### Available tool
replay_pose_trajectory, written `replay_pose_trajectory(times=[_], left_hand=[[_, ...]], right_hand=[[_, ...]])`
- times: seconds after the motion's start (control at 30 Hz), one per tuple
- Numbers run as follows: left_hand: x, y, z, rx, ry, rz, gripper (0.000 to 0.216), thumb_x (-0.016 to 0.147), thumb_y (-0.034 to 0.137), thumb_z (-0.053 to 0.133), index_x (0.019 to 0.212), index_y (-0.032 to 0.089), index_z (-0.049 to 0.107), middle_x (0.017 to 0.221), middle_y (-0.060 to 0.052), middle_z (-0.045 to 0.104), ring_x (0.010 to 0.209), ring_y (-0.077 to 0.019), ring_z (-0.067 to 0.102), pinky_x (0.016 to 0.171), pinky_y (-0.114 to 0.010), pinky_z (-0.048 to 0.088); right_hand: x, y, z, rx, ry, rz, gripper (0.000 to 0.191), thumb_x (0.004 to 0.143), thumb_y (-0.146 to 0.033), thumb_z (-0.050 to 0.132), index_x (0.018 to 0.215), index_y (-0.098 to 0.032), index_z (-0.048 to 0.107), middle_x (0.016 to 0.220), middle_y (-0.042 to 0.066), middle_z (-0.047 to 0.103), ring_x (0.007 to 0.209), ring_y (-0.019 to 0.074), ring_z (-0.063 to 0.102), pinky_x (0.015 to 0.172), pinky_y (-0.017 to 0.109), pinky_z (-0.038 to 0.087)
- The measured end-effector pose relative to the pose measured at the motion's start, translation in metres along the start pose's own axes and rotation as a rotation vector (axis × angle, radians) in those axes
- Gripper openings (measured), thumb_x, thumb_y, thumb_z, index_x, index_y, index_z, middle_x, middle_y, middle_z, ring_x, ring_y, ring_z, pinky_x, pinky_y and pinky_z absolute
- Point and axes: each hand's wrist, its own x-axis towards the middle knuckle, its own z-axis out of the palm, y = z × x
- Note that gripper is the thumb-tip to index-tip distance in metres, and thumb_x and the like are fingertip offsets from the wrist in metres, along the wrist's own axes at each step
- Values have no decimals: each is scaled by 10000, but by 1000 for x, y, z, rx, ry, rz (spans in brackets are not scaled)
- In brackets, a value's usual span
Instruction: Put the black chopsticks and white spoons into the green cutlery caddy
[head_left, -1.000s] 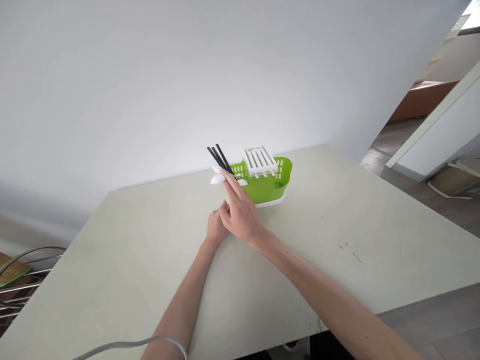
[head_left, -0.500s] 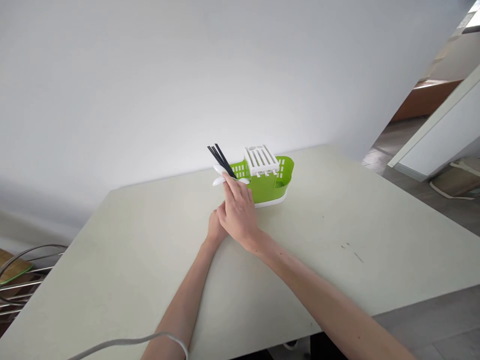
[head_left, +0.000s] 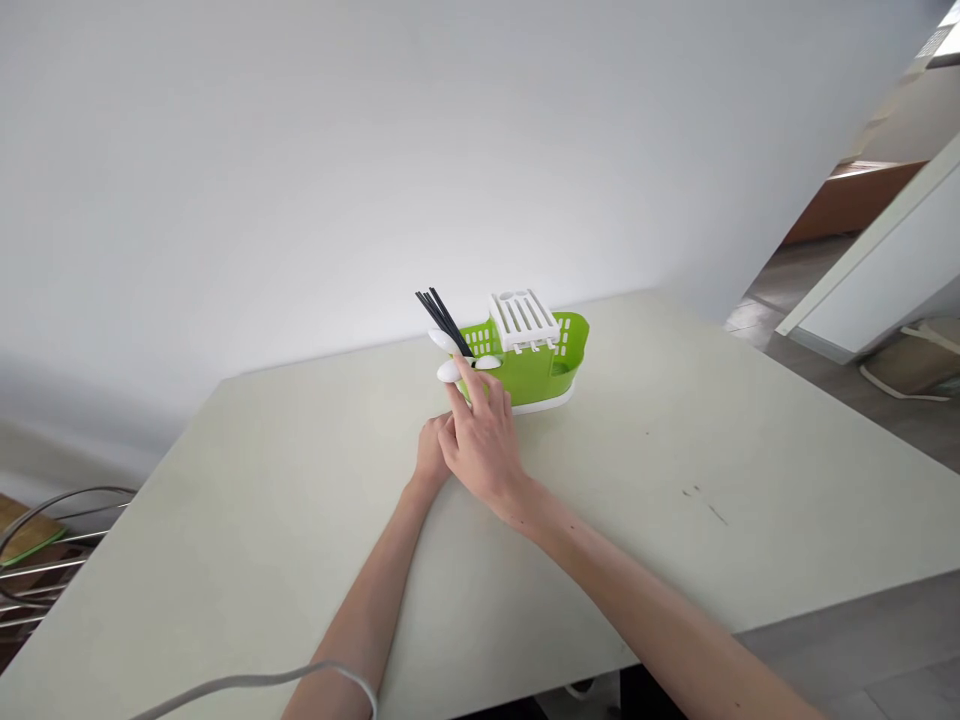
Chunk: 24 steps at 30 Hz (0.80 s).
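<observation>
- Loosely spread, the right hand (head_left: 484, 440) has its fingers stretched out toward the white spoons (head_left: 448, 371), index and middle fingertips at the two left-hand spoon heads; I see nothing clenched in it, and a light touch like that would suit parting or steadying slim pieces.
- Partly tucked behind it, the left hand (head_left: 433, 448) sits low at the basket's near left end; its fingers are hidden from me, so whether it grasps anything I cannot tell. So low a position could help keep the basket from sliding.
- Before both hands, the green basket (head_left: 529, 380) stands upright on the table (head_left: 630, 520), near the wall (head_left: 337, 180), its white base flat, which should keep it steady.
- Black chopsticks (head_left: 446, 315) lean leftward out of the basket's left end, grouped beside the spoons; that end presumably takes long, thin pieces.
- Spoon heads point upward, likely so that each can be picked out by sight.
- Over the basket's middle sits a white slotted rack (head_left: 523, 318), its small hooks facing the person, probably for easy reach.
</observation>
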Motion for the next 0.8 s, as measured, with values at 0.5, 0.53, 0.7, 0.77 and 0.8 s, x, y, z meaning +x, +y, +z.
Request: replay_pose_trajectory(times=[0.5,0.53,0.7,0.77,0.8], left_hand=[[-1,17,-7,-84,-17,23,351,952,366,458,639,216,512,611,-1,601,571,-143,466,606,-288,330],[-1,18,-7,-119,-13,17,379,974,394,444,659,214,554,624,2,624,576,-142,496,620,-282,349],[-2,20,-6,-154,-22,19,450,1022,451,405,723,222,651,661,-3,686,600,-153,568,670,-277,399],[-1,20,-7,-142,-21,19,451,1024,450,409,719,223,650,662,-3,691,597,-154,569,669,-279,399],[-1,19,-7,-138,-21,18,448,1024,448,413,717,224,651,661,-2,692,597,-153,570,669,-279,400]], right_hand=[[-25,31,-29,237,188,-83,328,970,-80,470,1212,-235,627,1482,144,556,1169,264,647,959,465,545],[-27,40,-32,238,228,-78,301,971,-96,475,1200,-236,612,1416,151,585,1158,265,651,934,457,557],[-29,93,-47,217,323,158,300,1002,-253,501,1301,-231,492,1405,184,536,913,216,695,765,398,591],[-27,111,-50,207,213,225,455,1016,-368,516,1435,-238,392,1461,190,529,806,198,693,695,383,590],[-27,119,-49,199,148,246,524,1021,-432,514,1478,-236,349,1448,191,556,785,204,694,667,379,585]])
